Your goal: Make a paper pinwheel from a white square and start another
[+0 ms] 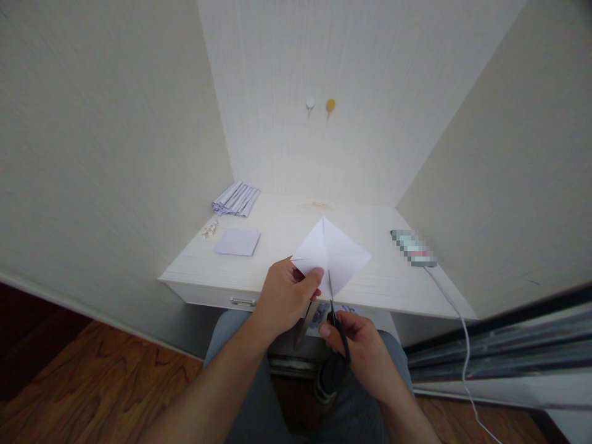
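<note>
A white square of paper (340, 250) with crease lines is held up over the front of the desk, one corner pointing away from me. My left hand (291, 290) pinches its left lower part, thumb on top and fingers underneath. Slits show at its left corner and near its lower corner. My right hand (358, 342) grips black-handled scissors (342, 339) through the handles. The scissors' blades point up at the paper's near corner, where a cut line runs toward the middle. Whether the blades touch the paper I cannot tell.
On the white desk (282, 222) a stack of square paper (238, 242) lies left, with small white-and-gold pieces (209, 229) and a bundle of folded paper strips (237, 198) behind. A phone (413, 248) with a white cable (466, 345) lies right. Two hooks (330, 106) hang on the wall.
</note>
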`<state>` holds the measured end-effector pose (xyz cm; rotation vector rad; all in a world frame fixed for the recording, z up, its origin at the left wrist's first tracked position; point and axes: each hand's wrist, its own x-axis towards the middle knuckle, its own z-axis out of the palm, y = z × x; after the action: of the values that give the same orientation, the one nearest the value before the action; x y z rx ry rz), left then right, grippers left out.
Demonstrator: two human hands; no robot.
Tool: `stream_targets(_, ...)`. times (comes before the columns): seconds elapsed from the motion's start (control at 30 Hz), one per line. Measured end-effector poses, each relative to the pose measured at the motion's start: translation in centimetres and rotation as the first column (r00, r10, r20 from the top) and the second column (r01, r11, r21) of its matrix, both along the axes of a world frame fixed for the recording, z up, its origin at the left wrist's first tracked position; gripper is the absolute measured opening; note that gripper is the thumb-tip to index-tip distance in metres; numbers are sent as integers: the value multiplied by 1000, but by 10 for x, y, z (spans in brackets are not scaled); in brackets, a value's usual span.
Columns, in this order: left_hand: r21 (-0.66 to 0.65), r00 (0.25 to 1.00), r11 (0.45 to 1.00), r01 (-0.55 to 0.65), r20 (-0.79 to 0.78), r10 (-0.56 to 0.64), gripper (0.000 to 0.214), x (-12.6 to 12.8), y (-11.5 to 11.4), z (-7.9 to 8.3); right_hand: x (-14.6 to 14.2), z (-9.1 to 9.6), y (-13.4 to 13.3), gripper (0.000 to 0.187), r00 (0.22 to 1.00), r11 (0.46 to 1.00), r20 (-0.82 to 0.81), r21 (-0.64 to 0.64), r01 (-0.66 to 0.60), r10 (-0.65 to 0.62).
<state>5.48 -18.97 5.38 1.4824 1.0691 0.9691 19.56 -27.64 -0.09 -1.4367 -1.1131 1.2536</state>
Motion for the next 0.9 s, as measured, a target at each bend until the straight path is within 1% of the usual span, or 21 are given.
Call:
stream_targets(0.17,-9,1000,1000,17,1,-17,26,0,-2,-1,0,2,1,47,1000,1000,2,8,-9,9)
stream_targets(0.53,16,999,999,42,-23,-42,26,0,-1,-4,0,3,2,47,1000,1000,-14,16,-8,9)
stream_targets(0.7,7,999,999,35,-13,-34,25,1,-1,-5,1,1,2,47,1000,1000,19,20,0,0)
stream_targets(0.9,6,999,1000,30,-26,-29,26,1,-1,-6,1,2,2,48,998,1000,62,19,18,-19)
